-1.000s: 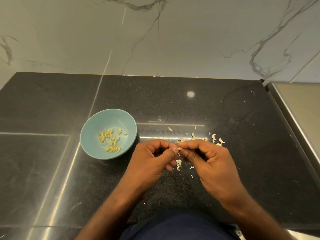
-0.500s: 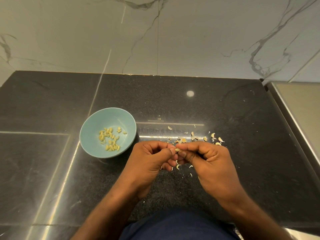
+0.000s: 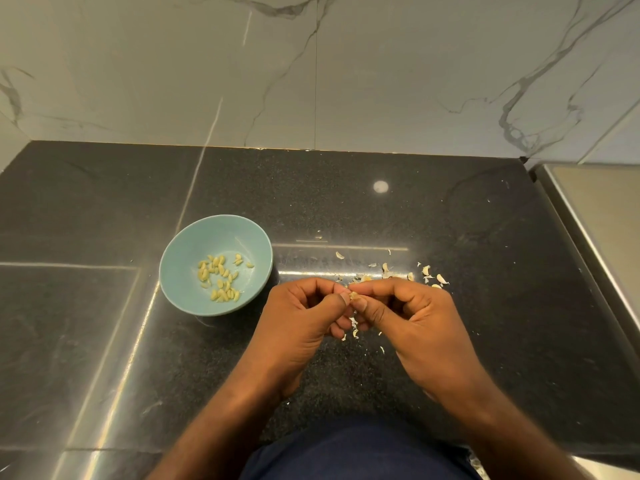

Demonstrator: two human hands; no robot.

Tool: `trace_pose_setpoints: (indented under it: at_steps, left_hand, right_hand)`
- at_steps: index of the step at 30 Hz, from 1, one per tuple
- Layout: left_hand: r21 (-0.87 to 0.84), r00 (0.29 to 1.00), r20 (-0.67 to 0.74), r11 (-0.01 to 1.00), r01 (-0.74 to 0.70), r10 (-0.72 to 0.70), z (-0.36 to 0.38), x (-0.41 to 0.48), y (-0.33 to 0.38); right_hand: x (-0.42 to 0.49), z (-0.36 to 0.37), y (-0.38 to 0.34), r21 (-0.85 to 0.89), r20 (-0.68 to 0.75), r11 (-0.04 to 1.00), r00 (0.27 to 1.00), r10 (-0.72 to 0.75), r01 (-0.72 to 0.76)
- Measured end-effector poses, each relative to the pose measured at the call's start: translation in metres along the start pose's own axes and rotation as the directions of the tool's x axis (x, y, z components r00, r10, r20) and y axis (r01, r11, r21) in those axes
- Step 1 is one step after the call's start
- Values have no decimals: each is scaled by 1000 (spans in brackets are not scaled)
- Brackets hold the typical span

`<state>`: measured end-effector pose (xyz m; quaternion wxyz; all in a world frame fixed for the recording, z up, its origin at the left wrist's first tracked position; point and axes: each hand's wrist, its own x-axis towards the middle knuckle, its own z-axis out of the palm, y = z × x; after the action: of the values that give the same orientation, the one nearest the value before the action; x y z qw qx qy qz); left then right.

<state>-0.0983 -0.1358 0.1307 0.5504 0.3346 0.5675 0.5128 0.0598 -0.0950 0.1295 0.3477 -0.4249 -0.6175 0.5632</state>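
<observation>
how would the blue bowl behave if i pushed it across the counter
Probably slides rather than tips: the bowl is low and wide on a glossy counter. Likely light, since it holds only a few seeds, which might shift inside.

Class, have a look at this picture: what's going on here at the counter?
A person is shelling a seed. The left hand and right hand both pinch it between thumb and fingertips, just above the black counter. Pale kernels lie in the blue bowl to the left of the hands. Shell scraps are scattered on the counter beyond and beneath the hands.
</observation>
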Motion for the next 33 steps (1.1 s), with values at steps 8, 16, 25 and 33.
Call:
trace_pose_setpoints:
  at_steps: [8, 16, 25, 33]
  left_hand:
    - [6, 1000, 2, 1000, -3, 3, 2, 1, -2]
    - [15, 997, -81, 1000, -13, 14, -3, 3, -2]
    - [264, 983, 54, 947, -182, 174, 4, 4, 1]
    - [264, 989, 29, 953, -149, 146, 3, 5, -2]
  right_hand:
    - [1, 5, 2, 307, -10, 949, 996, 85, -78]
    - [8, -1, 1, 546, -99, 832, 979, 178, -96]
    - [5, 0, 1, 172, -93, 985, 995, 33, -16]
    - [7, -3, 5, 150, -136, 988, 990, 37, -16]
